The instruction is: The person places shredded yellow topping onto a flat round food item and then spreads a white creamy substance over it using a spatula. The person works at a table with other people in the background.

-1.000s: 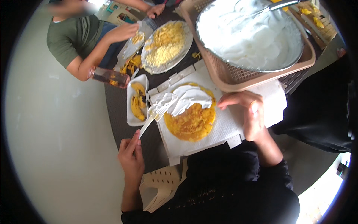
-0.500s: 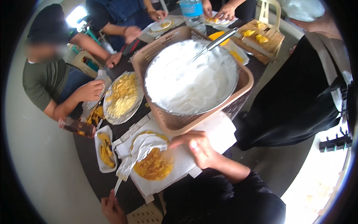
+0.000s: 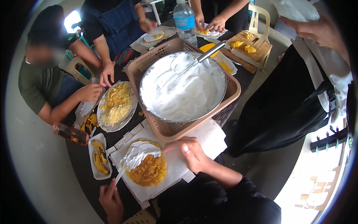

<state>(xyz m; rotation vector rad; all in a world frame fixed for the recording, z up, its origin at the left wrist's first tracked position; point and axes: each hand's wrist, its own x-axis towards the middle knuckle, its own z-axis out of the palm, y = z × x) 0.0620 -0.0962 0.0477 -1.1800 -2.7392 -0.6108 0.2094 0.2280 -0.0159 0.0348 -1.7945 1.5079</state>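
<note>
A round golden-brown pancake (image 3: 148, 172) lies on white paper over an opened-out cardboard sheet. White whipped cream (image 3: 141, 152) is spread over its far part. My left hand (image 3: 110, 198) is closed around the handle of a white spatula (image 3: 120, 175), whose cream-covered head rests on the cream at the pancake's left side. My right hand (image 3: 194, 152) holds nothing; its index finger reaches to the pancake's right edge, with the thumb apart. Just beyond stands a large metal bowl (image 3: 182, 118) of whipped cream with a whisk (image 3: 210, 52) leaning in it, set in a brown plastic basket (image 3: 233, 89).
Left of the paper is a white tray (image 3: 91, 158) with bananas (image 3: 100, 158), beside a jar (image 3: 71, 133) lying on its side. A plate of yellow fruit pieces (image 3: 116, 100) lies beyond. Several people work around the table; a water bottle (image 3: 185, 24) stands behind the basket.
My left hand has moved the spatula inward, so its head now lies over the pancake instead of off its left edge. A co-worker's hand has come to the fruit plate.
</note>
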